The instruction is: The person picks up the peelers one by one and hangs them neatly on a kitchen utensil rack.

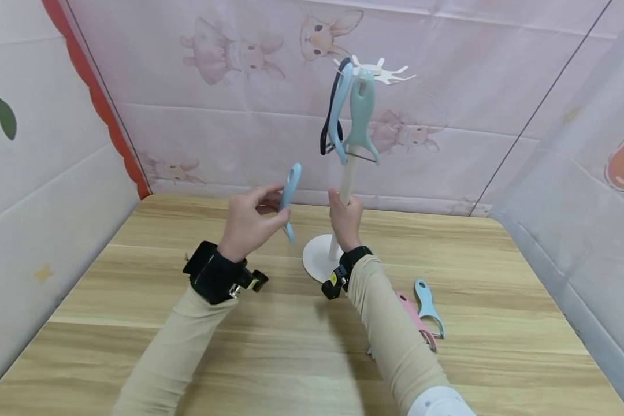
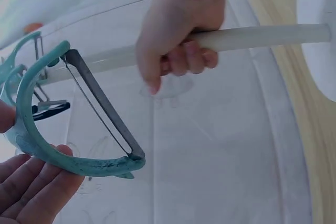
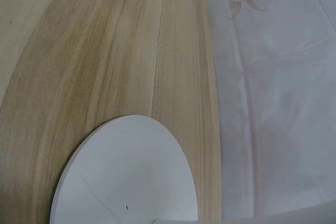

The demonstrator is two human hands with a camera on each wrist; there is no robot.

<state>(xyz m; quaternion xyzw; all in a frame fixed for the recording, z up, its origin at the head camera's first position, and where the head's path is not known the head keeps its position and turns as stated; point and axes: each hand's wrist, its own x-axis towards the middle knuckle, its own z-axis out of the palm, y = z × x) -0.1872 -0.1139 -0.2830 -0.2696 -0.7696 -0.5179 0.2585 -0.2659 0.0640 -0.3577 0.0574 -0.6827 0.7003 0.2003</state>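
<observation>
My left hand (image 1: pixel 252 222) pinches a light blue peeler (image 1: pixel 292 185) between thumb and fingers, handle end up. In the left wrist view, this peeler's (image 2: pixel 81 165) metal blade and curved arms face the stand. My right hand (image 1: pixel 345 219) grips the white pole (image 1: pixel 349 176) of a stand partway up, with fingers wrapped round it. From the stand's white hooks (image 1: pixel 390 74) hang a black peeler (image 1: pixel 329 124), a light blue peeler (image 1: pixel 338 110) and a green peeler (image 1: pixel 362 110). The right hand is out of sight in the right wrist view.
The stand's round white base (image 1: pixel 314 260) rests on the wooden table (image 1: pixel 281 358). Right of it lie a pink peeler (image 1: pixel 409 309) and a light blue peeler (image 1: pixel 424 297). Another bluish piece is mostly hidden by the right sleeve (image 1: pixel 395 329). A printed cloth (image 1: pixel 229 133) rises behind.
</observation>
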